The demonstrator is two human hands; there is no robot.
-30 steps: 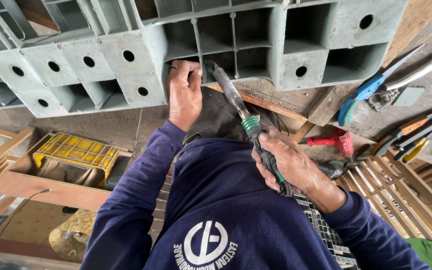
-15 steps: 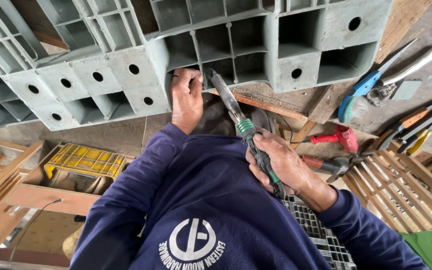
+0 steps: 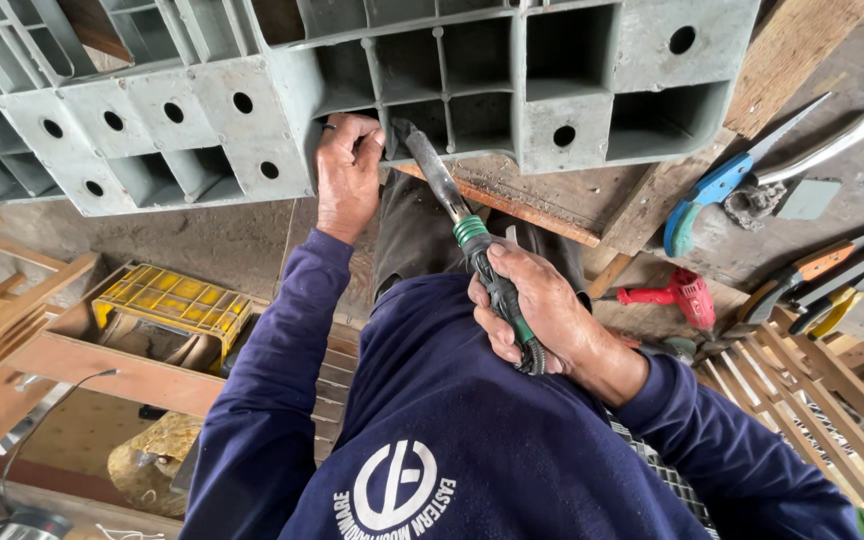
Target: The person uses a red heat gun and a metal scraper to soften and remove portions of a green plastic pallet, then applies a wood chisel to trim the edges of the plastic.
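A large grey plastic pallet with square cells and round holes lies across the top of the head view. My left hand grips its near edge by a cell wall. My right hand is shut on the green-and-black handle of a chisel. The chisel's dark metal blade points up and left, and its tip sits at the pallet's edge just right of my left hand. Dark blue sleeves cover both my arms.
A wooden plank lies under the pallet at right. Saws and hand tools lie on the concrete at right, with a red tool nearer. A yellow organiser tray sits in a wooden frame at left. Wooden slats lie at lower right.
The view has shifted slightly. My right hand has moved the chisel tip closer to the pallet edge beside my left hand, which keeps its grip.
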